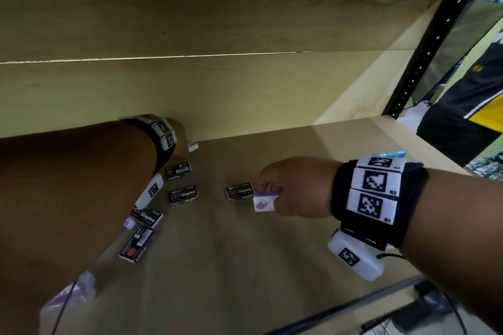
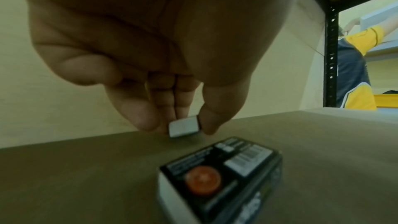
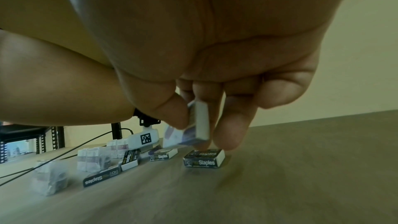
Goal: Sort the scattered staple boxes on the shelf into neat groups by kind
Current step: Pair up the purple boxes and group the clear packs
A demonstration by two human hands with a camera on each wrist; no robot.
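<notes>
My right hand (image 1: 268,190) pinches a white-and-purple staple box (image 1: 263,202) between thumb and fingers just above the shelf; the right wrist view shows this box (image 3: 199,122) on edge over a black "Staples" box (image 3: 203,160). That black box (image 1: 240,191) lies just left of my right hand. At the back of the shelf my left hand (image 1: 181,144) pinches a small white box (image 1: 193,146), seen as a grey-white box (image 2: 184,126) touching the board. Several black boxes lie between the hands, one with an orange dot (image 2: 219,173).
White-and-purple boxes (image 3: 94,158) stand grouped at the shelf's left, with a wrapped bundle (image 3: 49,178) nearer the front. A black upright (image 1: 424,46) bounds the shelf on the right; a person in yellow and black (image 1: 468,106) stands beyond it. The back wall (image 1: 245,90) is close.
</notes>
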